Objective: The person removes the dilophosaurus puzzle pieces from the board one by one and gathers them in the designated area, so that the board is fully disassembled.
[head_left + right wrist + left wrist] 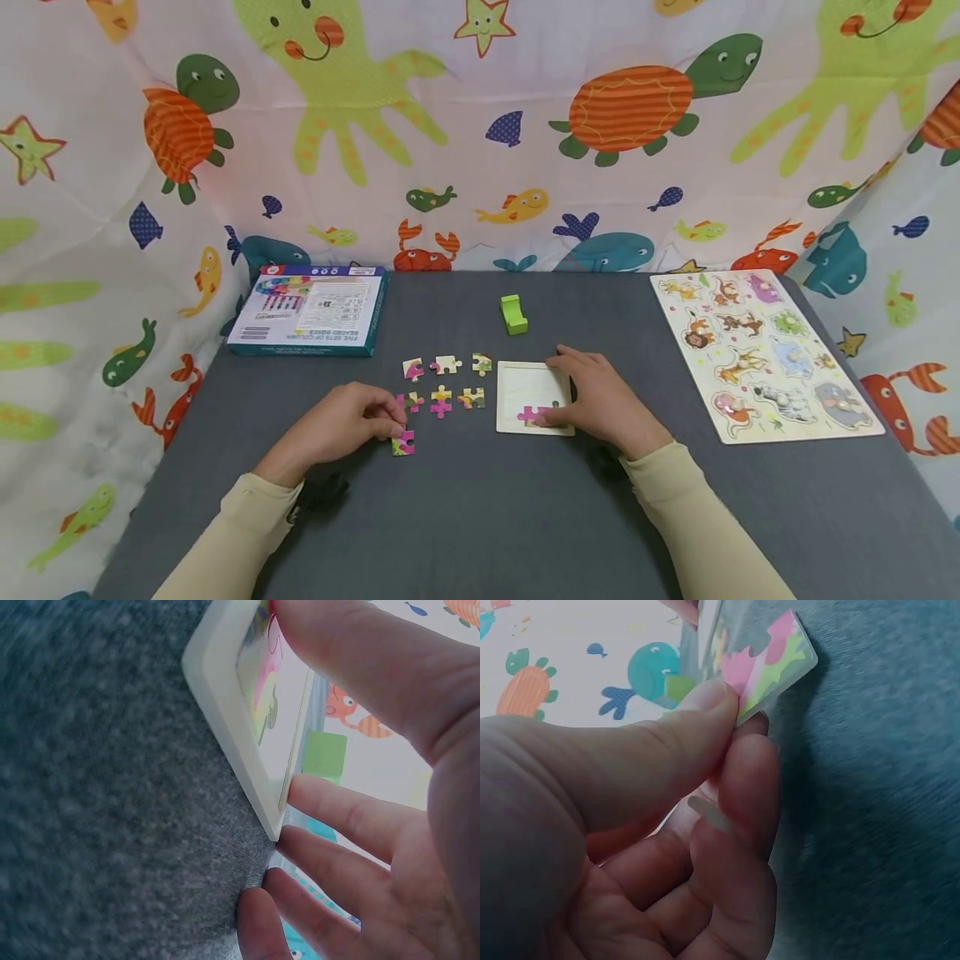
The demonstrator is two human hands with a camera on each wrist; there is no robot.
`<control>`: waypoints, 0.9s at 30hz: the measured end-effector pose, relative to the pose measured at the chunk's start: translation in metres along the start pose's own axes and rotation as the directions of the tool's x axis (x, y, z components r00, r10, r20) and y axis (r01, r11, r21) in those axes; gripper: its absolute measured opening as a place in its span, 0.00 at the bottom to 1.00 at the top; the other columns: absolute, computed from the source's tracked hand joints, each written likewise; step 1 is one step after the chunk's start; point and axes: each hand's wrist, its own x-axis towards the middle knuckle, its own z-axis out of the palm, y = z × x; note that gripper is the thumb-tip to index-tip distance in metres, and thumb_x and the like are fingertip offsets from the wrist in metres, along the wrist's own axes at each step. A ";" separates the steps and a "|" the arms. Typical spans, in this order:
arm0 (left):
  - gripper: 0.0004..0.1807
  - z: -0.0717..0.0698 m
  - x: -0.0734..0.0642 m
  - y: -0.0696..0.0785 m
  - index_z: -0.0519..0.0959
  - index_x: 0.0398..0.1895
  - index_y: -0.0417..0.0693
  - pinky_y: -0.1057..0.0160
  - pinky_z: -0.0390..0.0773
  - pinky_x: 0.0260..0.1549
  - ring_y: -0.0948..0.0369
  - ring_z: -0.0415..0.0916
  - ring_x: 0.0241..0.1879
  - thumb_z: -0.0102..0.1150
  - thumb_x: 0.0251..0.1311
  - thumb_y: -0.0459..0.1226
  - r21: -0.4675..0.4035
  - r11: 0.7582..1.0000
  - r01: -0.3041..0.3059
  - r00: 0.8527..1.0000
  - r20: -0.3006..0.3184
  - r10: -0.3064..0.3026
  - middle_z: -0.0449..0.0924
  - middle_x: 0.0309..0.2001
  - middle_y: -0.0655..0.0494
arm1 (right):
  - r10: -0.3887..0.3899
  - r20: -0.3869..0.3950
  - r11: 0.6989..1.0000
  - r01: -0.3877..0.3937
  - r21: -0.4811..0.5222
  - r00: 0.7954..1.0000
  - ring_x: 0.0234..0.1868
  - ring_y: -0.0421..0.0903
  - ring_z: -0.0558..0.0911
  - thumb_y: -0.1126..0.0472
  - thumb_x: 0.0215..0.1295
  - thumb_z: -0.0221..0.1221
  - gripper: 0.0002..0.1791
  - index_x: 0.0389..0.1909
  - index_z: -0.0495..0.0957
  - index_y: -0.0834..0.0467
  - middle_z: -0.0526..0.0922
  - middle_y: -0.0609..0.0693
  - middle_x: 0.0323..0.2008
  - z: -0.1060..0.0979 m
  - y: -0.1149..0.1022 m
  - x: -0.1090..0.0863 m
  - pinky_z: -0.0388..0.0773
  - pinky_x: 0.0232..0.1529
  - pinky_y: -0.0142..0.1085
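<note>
Between thumb and forefinger, my left hand [347, 429] pinches a pink and green jigsaw piece [776, 664] by its edge. The piece has a straight-sided corner and lies low over the grey tabletop in the head view. Just beyond it, several loose jigsaw pieces [441, 403] are laid out in two rough rows. My right hand [603, 400] holds a square pale puzzle tray [525, 375] by its right side, thumb over its lower part and fingertips along the edge. Joined pink pieces [528, 414] lie in the tray's lower part, partly hidden by the thumb.
A green block [513, 315] stands behind the tray. At the back left lies a flat box [311, 312] with printed text. An animal puzzle board [761, 354] lies on the right. A curtain [465, 108] printed with sea animals surrounds the table.
</note>
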 end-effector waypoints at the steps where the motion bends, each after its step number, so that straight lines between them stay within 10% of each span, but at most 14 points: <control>1: 0.02 0.001 0.000 -0.001 0.89 0.40 0.55 0.63 0.79 0.37 0.58 0.82 0.34 0.71 0.71 0.42 -0.001 1.000 -0.004 1.000 0.004 0.004 0.88 0.33 0.60 | 0.001 -0.001 1.000 -0.001 0.001 1.000 0.81 0.66 0.63 0.44 0.57 0.80 0.49 0.76 0.73 0.59 0.65 0.62 0.83 0.000 0.000 0.000 0.67 0.78 0.63; 17: 0.02 0.005 0.002 0.008 0.88 0.41 0.54 0.61 0.79 0.40 0.61 0.79 0.34 0.71 0.71 0.40 0.091 0.996 0.008 1.000 -0.030 -0.005 0.87 0.34 0.61 | 0.002 0.013 1.000 -0.002 -0.003 1.000 0.81 0.67 0.62 0.45 0.60 0.79 0.47 0.76 0.73 0.59 0.63 0.62 0.83 -0.003 -0.003 -0.001 0.68 0.77 0.63; 27: 0.03 0.015 0.028 0.056 0.89 0.44 0.53 0.60 0.80 0.37 0.62 0.78 0.31 0.70 0.72 0.39 0.183 0.982 -0.055 0.996 -0.056 0.067 0.88 0.36 0.57 | -0.074 0.068 0.996 0.072 0.044 0.995 0.83 0.68 0.58 0.47 0.65 0.75 0.44 0.78 0.71 0.57 0.60 0.61 0.85 -0.009 0.010 -0.003 0.64 0.78 0.66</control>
